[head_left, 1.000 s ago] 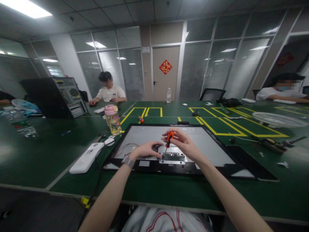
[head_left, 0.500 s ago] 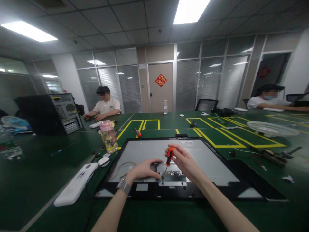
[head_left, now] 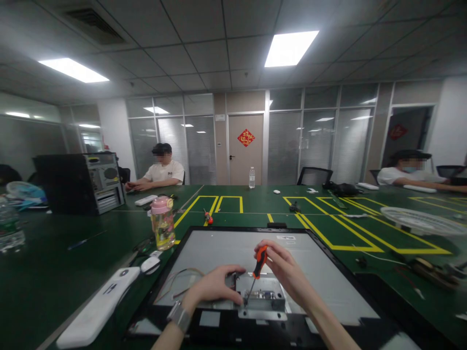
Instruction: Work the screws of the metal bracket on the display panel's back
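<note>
A flat monitor panel [head_left: 321, 272] lies face down on the green table, its grey metal back showing. Near its front edge sits a small metal bracket [head_left: 264, 299]. My right hand [head_left: 286, 272] is closed round an orange-handled screwdriver [head_left: 257, 270], whose tip rests at the bracket's left end. My left hand [head_left: 215, 287] presses its fingers down on the panel just left of the bracket, by the screwdriver tip. A watch band shows on my left wrist. Thin wires [head_left: 182, 282] loop on the panel to the left.
A white device [head_left: 97, 308], a mouse [head_left: 149, 265] and a pink-lidded bottle [head_left: 162, 228] stand left of the panel. A computer case [head_left: 82, 182] is at far left, a fan grille [head_left: 419, 221] at right. Two people sit at the table's far side.
The view has tilted upward, so the panel and hands sit lower in the picture. Both hands stay at the bracket with the screwdriver in place.
</note>
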{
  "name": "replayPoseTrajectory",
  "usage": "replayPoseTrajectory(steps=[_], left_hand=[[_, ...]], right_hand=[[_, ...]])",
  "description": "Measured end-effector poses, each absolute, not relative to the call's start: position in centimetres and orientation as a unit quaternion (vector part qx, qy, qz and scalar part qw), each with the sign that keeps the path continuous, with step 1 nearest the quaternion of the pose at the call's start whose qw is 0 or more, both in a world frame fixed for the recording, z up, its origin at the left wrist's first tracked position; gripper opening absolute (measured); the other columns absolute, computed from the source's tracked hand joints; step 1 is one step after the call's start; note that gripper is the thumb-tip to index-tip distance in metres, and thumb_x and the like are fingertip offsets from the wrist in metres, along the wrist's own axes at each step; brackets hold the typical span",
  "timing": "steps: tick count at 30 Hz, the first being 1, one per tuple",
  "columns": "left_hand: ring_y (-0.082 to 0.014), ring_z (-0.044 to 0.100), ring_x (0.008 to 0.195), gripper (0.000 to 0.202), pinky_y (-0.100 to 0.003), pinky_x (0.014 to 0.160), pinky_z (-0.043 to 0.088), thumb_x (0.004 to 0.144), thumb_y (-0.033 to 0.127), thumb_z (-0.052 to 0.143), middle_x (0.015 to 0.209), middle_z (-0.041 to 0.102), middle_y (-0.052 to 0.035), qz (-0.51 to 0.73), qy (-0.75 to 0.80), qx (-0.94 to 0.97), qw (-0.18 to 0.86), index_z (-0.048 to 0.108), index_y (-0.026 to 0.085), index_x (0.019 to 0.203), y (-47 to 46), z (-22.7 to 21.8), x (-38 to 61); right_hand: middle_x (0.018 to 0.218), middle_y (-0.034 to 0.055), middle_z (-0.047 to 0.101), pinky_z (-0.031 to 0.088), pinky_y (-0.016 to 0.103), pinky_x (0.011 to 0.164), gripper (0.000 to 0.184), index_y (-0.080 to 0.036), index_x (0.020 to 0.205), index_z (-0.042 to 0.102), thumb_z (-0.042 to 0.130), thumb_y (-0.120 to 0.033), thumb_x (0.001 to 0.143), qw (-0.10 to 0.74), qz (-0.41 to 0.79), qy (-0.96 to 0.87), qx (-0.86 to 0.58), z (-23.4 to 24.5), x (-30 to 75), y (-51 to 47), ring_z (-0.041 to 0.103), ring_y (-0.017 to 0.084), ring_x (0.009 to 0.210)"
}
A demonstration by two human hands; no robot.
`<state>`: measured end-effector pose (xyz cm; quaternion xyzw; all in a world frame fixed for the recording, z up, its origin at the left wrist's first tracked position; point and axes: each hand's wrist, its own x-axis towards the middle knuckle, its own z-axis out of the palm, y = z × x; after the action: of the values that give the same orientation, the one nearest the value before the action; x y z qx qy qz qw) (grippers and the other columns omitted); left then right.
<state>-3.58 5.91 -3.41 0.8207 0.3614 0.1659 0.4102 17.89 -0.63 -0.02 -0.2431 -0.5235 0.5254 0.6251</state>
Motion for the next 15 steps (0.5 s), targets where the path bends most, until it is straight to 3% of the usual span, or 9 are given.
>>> replayPoseTrajectory(steps=[9, 15], left_hand=[[-0.0308, 0.048, 0.123, 0.085, -0.038, 0.107, 0.032, 0.048, 0.042, 0.084, 0.134, 0.054, -0.0088, 0.169, 0.361, 0.818, 0.415, 0.056, 0.021, 0.126, 5.97, -3.55, -3.55], [-0.0301, 0.049, 0.122, 0.084, -0.038, 0.107, 0.033, 0.047, 0.039, 0.084, 0.131, 0.056, -0.0094, 0.166, 0.376, 0.813, 0.413, 0.057, 0.020, 0.125, 5.47, -2.95, -3.47]], right_hand=[[0.065, -0.0009, 0.059, 0.048, 0.031, 0.071, 0.026, -0.024, 0.083, 0.069, 0.072, -0.046, 0.071, 0.626, 0.521, -0.514, -0.269, 0.22, 17.16, -0.49, 0.058, 0.016, 0.065], [0.067, 0.0006, 0.061, 0.047, 0.034, 0.079, 0.028, -0.021, 0.083, 0.068, 0.071, -0.046, 0.072, 0.626, 0.484, -0.535, -0.296, 0.20, 17.13, -0.36, 0.060, 0.018, 0.074]])
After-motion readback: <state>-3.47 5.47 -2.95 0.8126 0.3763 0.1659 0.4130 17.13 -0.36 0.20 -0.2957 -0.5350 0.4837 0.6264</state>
